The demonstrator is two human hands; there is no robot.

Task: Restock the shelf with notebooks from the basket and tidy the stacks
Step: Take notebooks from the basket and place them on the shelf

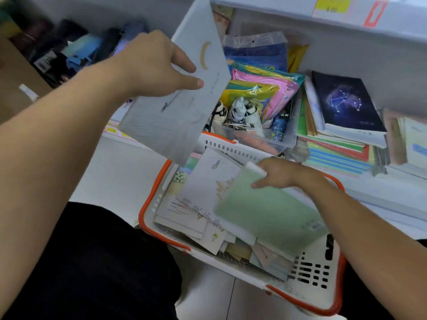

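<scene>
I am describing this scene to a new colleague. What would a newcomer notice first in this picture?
First, the left hand holding a pale grey notebook up, tilted, in the middle of the view. Below it, the right hand grips a green notebook over the white basket with orange handles, full of mixed notebooks. At right, a dark constellation notebook tops a colourful stack on the shelf.

Pale grey notebook [175, 107] tilted above white orange-rimmed basket [309, 280] of notebooks.
</scene>
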